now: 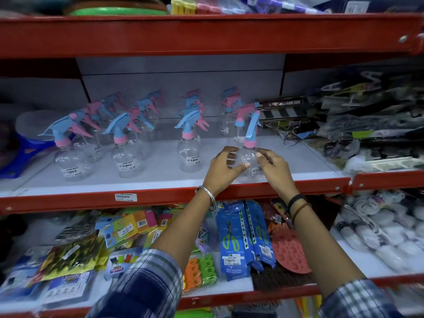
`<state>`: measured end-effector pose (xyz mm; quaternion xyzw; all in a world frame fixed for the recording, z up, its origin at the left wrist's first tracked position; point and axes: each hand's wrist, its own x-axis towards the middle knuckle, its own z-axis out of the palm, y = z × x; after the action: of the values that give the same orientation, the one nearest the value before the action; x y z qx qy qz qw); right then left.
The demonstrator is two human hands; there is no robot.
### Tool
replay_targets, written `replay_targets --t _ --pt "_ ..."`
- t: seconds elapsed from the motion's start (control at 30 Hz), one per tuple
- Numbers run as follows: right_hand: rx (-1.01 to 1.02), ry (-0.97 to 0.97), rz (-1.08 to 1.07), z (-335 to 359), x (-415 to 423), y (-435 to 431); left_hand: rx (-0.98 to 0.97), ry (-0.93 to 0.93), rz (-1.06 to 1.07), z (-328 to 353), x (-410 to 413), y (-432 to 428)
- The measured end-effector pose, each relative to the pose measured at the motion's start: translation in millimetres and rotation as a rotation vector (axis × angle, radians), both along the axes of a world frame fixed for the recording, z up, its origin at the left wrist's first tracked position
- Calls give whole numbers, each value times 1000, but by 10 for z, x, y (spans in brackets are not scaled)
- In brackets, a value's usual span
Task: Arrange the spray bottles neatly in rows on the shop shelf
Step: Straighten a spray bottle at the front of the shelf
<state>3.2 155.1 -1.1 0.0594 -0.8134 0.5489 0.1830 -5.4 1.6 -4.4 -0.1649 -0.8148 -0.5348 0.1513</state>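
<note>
Checked sleeves [142, 288] are seen at 6 o'clock, nearest the camera, with both forearms reaching up toward the middle shelf [160, 180]. A metal bangle [207, 195] is worn on the left wrist, and dark bands [297, 204] on the right. A clear spray bottle [249, 157] with a pink collar and blue trigger head is held upright between the two hands, just right of centre, near the shelf's front edge. The left hand [223, 169] is curled around the bottle's left side, thumb across the front; the right hand [275, 167] is closed on its right side, fingertips at the shoulder. Whether the bottle's base is touching the shelf cannot be told.

From 9 to 12 o'clock, other spray bottles [125, 154] are stood in rows running back toward the grey panel, with blue and pink heads. A price label [125, 197] is stuck on the red shelf rail below them. At 6 o'clock, blue scissor packs [238, 237] are laid on the lower shelf.
</note>
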Motion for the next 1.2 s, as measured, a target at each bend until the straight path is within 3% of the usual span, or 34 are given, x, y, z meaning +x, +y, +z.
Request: replay_targets --t 0.33,0.47,0.57,0.67,0.73,0.83,0.93,1.03,1.2 --pt "29 11 -35 -55 182 12 -71 60 14 -10 126 26" --pt "-60 78 -155 -80 274 -70 -105 124 29 -28 185 33" --pt "-128 321 -238 -78 456 -239 131 216 171 -89 308 -43" --pt "-128 480 -116 -11 573 -505 410 288 376 -144 371 -284" --pt "-89 435 32 49 519 -732 488 272 491 -96 294 -522" --pt "17 228 144 98 213 -1094 441 110 537 44 -19 -896" --pt "23 -26 139 137 -160 -1341 297 -104 384 108 -283 -1140" --pt "3 -225 163 157 -408 -1410 137 -182 216 103 -360 -1229" --pt "-49 -234 189 155 -416 -1607 127 -190 96 113 -241 -1454"
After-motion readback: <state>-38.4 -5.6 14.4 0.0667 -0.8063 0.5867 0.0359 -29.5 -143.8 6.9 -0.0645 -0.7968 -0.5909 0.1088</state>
